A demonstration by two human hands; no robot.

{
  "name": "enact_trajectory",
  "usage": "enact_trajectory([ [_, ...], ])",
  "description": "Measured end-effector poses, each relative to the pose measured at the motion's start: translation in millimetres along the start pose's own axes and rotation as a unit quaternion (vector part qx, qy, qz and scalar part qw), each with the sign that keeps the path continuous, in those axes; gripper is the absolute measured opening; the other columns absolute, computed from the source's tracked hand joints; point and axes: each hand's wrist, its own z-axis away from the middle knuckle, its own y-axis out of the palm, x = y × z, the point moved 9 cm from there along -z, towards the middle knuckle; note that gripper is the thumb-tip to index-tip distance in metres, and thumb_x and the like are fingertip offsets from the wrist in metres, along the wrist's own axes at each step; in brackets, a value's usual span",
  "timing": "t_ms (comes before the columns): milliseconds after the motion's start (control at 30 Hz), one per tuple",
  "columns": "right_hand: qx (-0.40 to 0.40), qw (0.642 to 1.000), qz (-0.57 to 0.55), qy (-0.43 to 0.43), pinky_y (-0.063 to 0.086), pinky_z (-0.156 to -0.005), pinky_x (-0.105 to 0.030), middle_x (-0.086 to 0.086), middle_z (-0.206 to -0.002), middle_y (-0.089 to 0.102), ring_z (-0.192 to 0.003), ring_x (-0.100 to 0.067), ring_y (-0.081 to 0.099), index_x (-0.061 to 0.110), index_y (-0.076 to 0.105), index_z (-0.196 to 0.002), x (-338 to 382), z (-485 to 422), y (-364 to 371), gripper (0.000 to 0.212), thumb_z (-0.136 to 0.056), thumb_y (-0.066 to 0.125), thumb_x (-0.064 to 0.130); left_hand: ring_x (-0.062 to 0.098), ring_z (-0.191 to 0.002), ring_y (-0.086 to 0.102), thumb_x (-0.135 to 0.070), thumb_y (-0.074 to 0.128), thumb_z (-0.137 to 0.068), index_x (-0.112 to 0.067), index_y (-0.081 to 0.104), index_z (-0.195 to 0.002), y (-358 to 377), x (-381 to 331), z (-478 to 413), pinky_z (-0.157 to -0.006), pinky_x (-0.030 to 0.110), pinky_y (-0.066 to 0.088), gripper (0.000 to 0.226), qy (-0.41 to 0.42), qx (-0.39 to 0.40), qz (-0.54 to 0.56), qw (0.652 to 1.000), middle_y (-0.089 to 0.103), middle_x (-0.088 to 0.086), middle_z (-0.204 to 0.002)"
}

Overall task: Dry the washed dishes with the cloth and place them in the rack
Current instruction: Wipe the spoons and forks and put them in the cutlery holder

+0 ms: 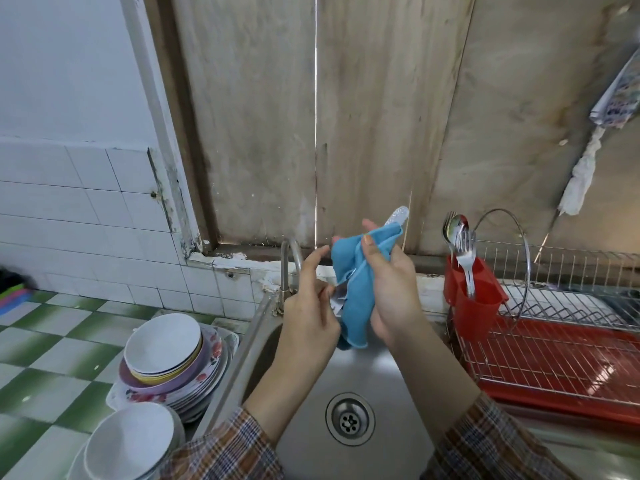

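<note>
Drying a utensil [398,214] over the sink [381,393]
Right hand [391,289] grips the cloth [353,271] round the utensil, tilted up-right; left hand [308,306] pinches its lower end. The rack's [561,351] cutlery holder [478,299] stands rightward, nearer the right hand.

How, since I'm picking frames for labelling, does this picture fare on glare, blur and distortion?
Head view: wide-angle bending curves the wall tiles and tilts the rack; also head view, glare sits on the red tray and a bright slit burns out between the boards; the cloth is fairly sharp, the utensil tip above it slightly soft; light even, shadows faint.
</note>
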Motion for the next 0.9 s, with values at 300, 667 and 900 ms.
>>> enact_trajectory([
  [300,0.017,0.975,0.213,-0.055,0.047,-0.047,-0.028,-0.006,-0.08,0.06,-0.055,-0.012,0.058,0.018,0.061,-0.109,11.6,-1.7,-4.5,0.014,-0.101,0.05,0.021,0.006,-0.088,0.06,-0.028,0.054,-0.097,-0.028,0.032,-0.145,-29.3,-6.8,-26.3,-0.075,0.027,0.046,0.053,0.009,-0.062,-0.002,0.998,0.064,-0.011,-0.091],
  [667,0.15,0.944,0.293,-0.018,0.051,-0.048,-0.029,-0.002,-0.078,0.057,-0.062,-0.01,0.06,0.012,0.06,-0.099,-11.0,14.3,16.1,0.005,-0.098,0.055,0.012,0.005,-0.068,0.07,0.009,0.061,-0.087,-0.016,0.047,-0.139,-13.0,-5.3,-64.9,-0.07,0.017,0.054,0.059,-0.122,-0.001,0.338,0.933,0.072,0.0,-0.063],
  [900,0.188,0.904,0.381,-0.046,0.054,-0.08,-0.04,-0.027,-0.103,0.064,-0.083,-0.019,0.06,0.001,0.063,-0.106,-12.8,22.0,7.6,0.014,-0.094,0.061,0.007,0.018,-0.065,0.073,0.02,0.058,-0.083,-0.017,0.052,-0.132,-33.6,12.0,-65.7,-0.062,0.025,0.058,0.062,-0.147,-0.133,0.404,0.893,0.066,0.011,-0.055],
])
